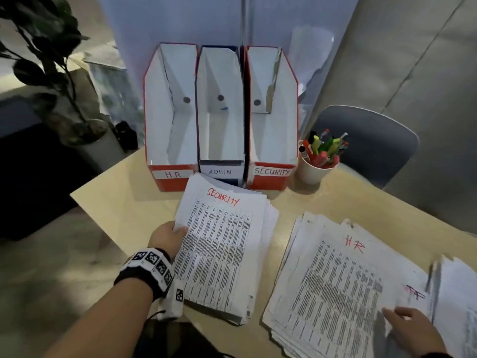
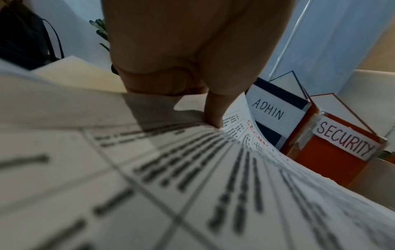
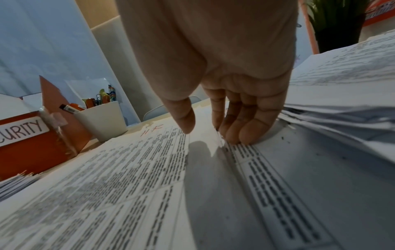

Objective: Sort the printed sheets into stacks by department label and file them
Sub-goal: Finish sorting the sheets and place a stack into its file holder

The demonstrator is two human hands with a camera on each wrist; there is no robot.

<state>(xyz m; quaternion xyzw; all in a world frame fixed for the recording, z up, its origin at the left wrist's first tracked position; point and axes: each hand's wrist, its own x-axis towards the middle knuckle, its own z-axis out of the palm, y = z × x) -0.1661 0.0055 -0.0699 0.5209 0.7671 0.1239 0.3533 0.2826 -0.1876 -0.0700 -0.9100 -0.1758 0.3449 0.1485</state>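
Nearest, the right hand (image 1: 413, 329) lies with its fingers (image 3: 245, 132) straight and loosely together, their tips pressing the HR stack (image 1: 335, 285), thumb lifted clear. That stack is a ragged, fanned pile of white sheets printed with dense black tables, "HR" scrawled in red at the top of the uppermost page. Another pile (image 1: 459, 301) overlaps its right side, its red marking blurred.

To the left, the left hand (image 1: 167, 239) grips the left edge of the SECURITY stack (image 1: 222, 246), thumb (image 2: 215, 111) on top, the other fingers hidden under the paper; the near pages curve up off the table (image 1: 116, 202). This stack is tidier, the same tabled print, headed "SECURITY" in red.

Just beyond its far edge three upright file boxes stand side by side: a red HR box (image 1: 170, 174), a dark blue ADMIN box (image 1: 220, 172) and a red SECURITY box (image 1: 271, 174), each with a white hand-lettered label. Beside the last, a white cup (image 1: 312, 171) holds coloured pens.
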